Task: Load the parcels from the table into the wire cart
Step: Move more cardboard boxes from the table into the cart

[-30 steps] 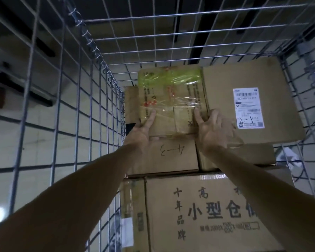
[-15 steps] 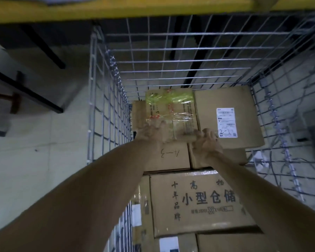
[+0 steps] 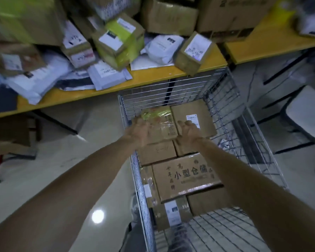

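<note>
A: How is the parcel (image 3: 162, 122) being seen?

B: It is being shown as a flat brown package wrapped in glossy clear tape. A yellow-green band is being carried across its 12 o'clock end, with red marks under the film. The finer print is being lost to blur.

A: Where is it being kept?

B: It is being borne by the stack inside the cart (image 3: 153, 95), at the 12 o'clock end, on top of a lower box (image 3: 156, 152). A labelled box (image 3: 205, 122) is being seen just beside it at 3 o'clock, and a large printed box (image 3: 185, 175) at 6 o'clock. The table (image 3: 153, 77), with a pile (image 3: 116, 39) of parcels on it, is being seen at 12 o'clock of the cart.

A: And the hands?

B: The parcel is being flanked. The left hand (image 3: 139, 130) is being shown overlapping its 9 o'clock edge, but through the blur it cannot be told whether anything is being gripped. The right hand (image 3: 188, 131) is being held at the 3 o'clock edge, fingers loosely curled, with nothing being grasped.
</note>
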